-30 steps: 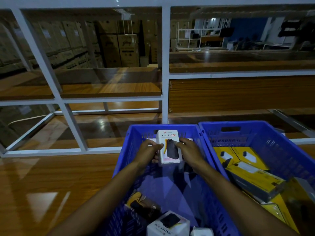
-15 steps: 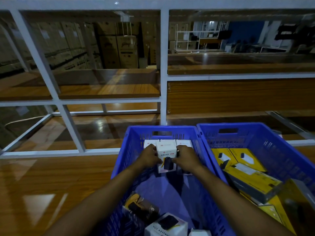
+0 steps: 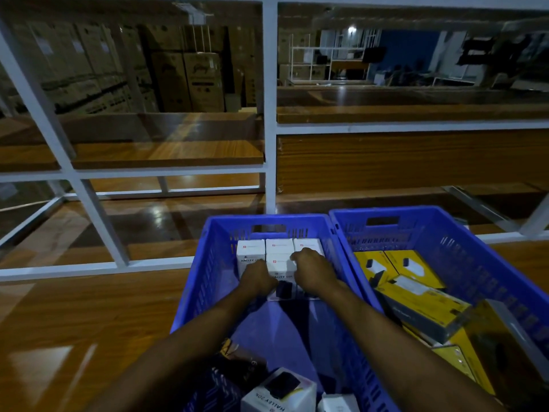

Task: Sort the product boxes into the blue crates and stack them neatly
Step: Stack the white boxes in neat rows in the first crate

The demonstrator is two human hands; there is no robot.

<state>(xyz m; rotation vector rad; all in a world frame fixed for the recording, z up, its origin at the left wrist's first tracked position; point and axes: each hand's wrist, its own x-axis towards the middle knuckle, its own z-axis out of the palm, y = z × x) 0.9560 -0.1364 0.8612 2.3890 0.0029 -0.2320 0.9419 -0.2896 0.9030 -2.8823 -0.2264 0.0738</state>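
Now that you've lowered the white cardboard box [image 3: 281,270] into the left blue plastic crate [image 3: 203,272], your left hand [image 3: 258,280] and right hand [image 3: 312,272] still pinch its sides; release next.

White boxes [image 3: 251,251] stand in a row at the left blue crate's [image 3: 205,278] twelve o'clock end; yellow boxes [image 3: 421,304] lie jumbled in the right crate [image 3: 475,263].

A single head-worn wide-angle view looks forward and steeply down. The person's bare forearms [image 3: 371,331] enter from the lower edge. One blue slatted plastic crate [image 3: 205,272] sits close below in the lower middle, and a second [image 3: 475,263] lies lower right on the glossy wooden table [image 3: 59,322]. A white metal shelf frame [image 3: 269,114] crosses the upper half, its bars slanting at the left edge.
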